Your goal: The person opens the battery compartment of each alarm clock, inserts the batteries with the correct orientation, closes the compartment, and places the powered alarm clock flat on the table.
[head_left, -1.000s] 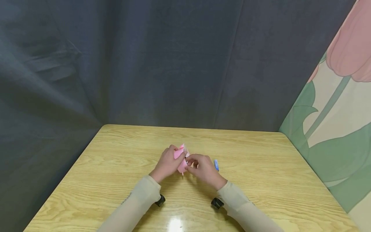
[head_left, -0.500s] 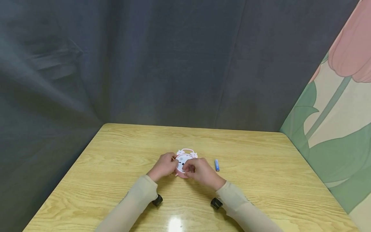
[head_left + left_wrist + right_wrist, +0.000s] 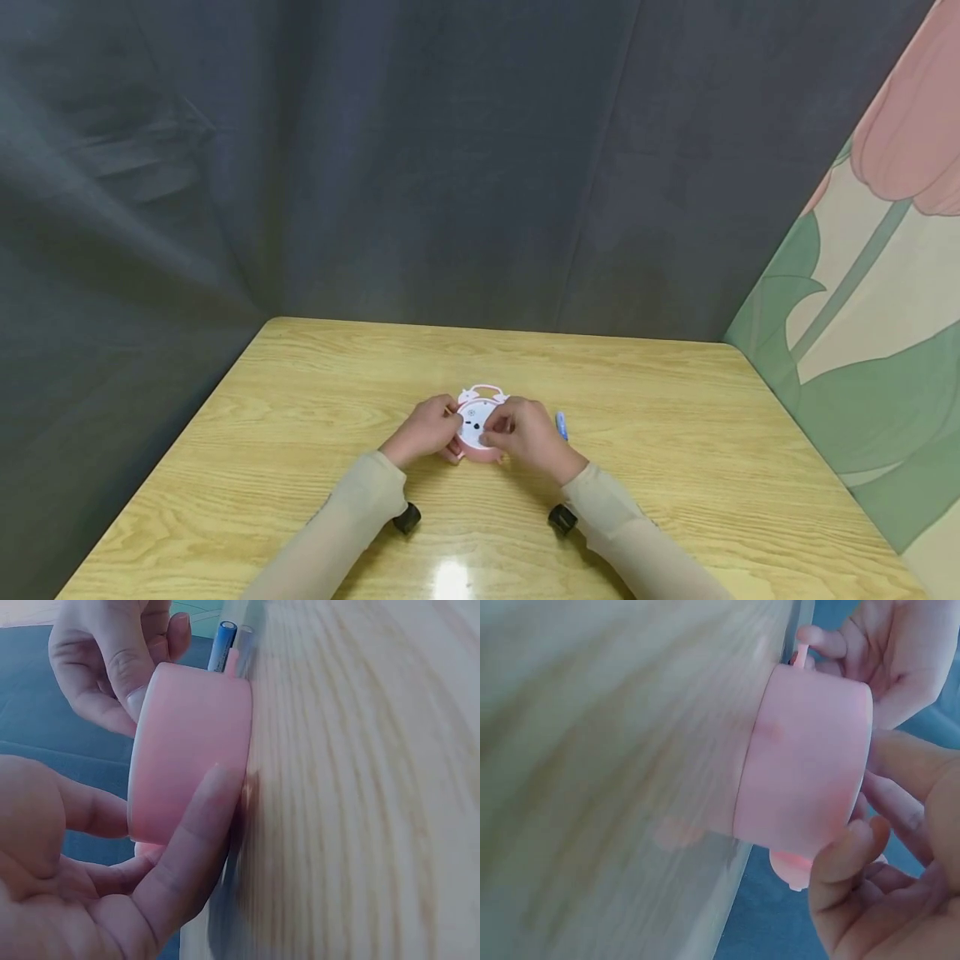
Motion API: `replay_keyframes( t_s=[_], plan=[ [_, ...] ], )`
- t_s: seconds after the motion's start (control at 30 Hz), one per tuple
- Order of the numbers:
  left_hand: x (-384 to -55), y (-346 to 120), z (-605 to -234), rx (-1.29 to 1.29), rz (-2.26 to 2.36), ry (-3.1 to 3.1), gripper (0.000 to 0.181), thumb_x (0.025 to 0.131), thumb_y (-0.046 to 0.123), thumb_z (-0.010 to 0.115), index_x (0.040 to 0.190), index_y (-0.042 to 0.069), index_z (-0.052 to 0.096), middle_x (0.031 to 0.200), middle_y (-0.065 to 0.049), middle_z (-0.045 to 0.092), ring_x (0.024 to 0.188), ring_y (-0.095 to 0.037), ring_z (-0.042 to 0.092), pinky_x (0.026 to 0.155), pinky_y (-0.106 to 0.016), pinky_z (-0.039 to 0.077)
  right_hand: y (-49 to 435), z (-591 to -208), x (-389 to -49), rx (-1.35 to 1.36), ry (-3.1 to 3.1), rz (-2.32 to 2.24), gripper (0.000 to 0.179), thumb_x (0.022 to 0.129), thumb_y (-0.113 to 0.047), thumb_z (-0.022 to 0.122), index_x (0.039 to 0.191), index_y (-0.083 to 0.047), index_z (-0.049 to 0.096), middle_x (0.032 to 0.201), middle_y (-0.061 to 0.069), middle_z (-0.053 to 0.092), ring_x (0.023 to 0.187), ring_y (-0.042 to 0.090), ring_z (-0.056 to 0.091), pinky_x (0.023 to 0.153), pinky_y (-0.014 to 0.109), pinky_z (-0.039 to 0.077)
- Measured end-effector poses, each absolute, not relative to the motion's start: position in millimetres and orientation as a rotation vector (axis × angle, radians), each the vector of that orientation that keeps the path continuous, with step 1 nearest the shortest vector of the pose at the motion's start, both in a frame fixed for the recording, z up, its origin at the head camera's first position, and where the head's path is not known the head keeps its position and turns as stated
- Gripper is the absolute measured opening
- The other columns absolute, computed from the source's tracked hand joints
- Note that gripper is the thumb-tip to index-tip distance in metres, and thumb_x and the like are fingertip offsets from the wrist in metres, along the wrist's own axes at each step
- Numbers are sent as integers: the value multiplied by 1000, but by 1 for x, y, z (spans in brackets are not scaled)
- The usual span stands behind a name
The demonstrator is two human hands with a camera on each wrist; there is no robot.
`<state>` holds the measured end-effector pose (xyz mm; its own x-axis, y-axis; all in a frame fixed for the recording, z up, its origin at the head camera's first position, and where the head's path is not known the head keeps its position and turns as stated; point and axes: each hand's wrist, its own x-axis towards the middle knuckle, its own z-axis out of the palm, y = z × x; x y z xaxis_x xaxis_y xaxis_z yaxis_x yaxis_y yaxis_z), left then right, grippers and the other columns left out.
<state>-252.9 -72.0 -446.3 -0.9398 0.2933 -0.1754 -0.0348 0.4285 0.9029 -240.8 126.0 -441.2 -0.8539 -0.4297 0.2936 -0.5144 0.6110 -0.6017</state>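
Note:
A pink alarm clock (image 3: 470,433) with a pale back and twin bells lies back up on the table, bells pointing away from me. My left hand (image 3: 426,429) grips its left side, thumb on the back and a finger along the pink wall (image 3: 191,742). At the right part of the back, my right hand (image 3: 531,435) has its thumb and forefinger bent against the clock. Whether those fingertips pinch anything is hidden in every view. A blue battery (image 3: 561,424) lies on the table just beyond my right hand; it also shows behind the clock in the left wrist view.
The wooden table (image 3: 315,400) carries these things. A dark curtain (image 3: 450,167) hangs along its far and left sides, and a flower-patterned panel (image 3: 862,350) stands at the right. Black wrist devices (image 3: 407,518) sit below both sleeves.
The clock has gone from tilted up between both hands to lying back up on the table. My right hand has shifted slightly right along its back. The battery has stayed put.

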Motion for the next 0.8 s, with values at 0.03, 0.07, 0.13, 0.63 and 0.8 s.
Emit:
replay_keyframes(
  t_s=[0.03, 0.07, 0.13, 0.63, 0.8],
  plan=[
    [-253, -72, -446, 216, 1525, 2372, 28, 98, 7, 43, 120, -9, 51, 71, -15, 63, 53, -18, 64, 52, -33, 60, 126, -441, -242, 800, -2716, 1068, 11, 80, -11, 84, 79, -15, 74, 76, -8, 61, 68, 4, 53, 60, 20, 49],
    [-252, -71, -447, 210, 1532, 2369, 28, 97, 7, 43, 120, -8, 51, 71, -15, 63, 53, -18, 64, 52, -33, 60, 126, -441, -243, 802, -2722, 1072, 11, 80, -11, 84, 79, -15, 74, 76, -7, 61, 68, 4, 54, 59, 20, 49],
    [-252, -71, -447, 204, 1537, 2367, 28, 97, 7, 43, 120, -8, 50, 71, -14, 63, 53, -18, 63, 52, -33, 60, 127, -440, -244, 807, -2742, 1068, 10, 80, -12, 84, 79, -14, 74, 76, -7, 61, 68, 4, 54, 59, 20, 49],
    [-252, -72, -453, 253, 1543, 2342, 24, 97, 8, 41, 115, -4, 52, 69, -16, 64, 47, -16, 58, 45, -31, 56, 130, -435, -242, 1166, -2631, 466, 9, 89, -25, 77, 87, -16, 80, 84, -7, 59, 66, 1, 51, 57, 14, 45],
    [-253, -73, -454, 284, 1514, 2386, 23, 98, 9, 41, 113, -4, 53, 68, -15, 64, 45, -15, 57, 42, -30, 54, 130, -435, -242, 1229, -2566, 320, 10, 92, -23, 74, 82, -21, 76, 83, -11, 55, 64, -1, 46, 56, 15, 43]
  ],
)
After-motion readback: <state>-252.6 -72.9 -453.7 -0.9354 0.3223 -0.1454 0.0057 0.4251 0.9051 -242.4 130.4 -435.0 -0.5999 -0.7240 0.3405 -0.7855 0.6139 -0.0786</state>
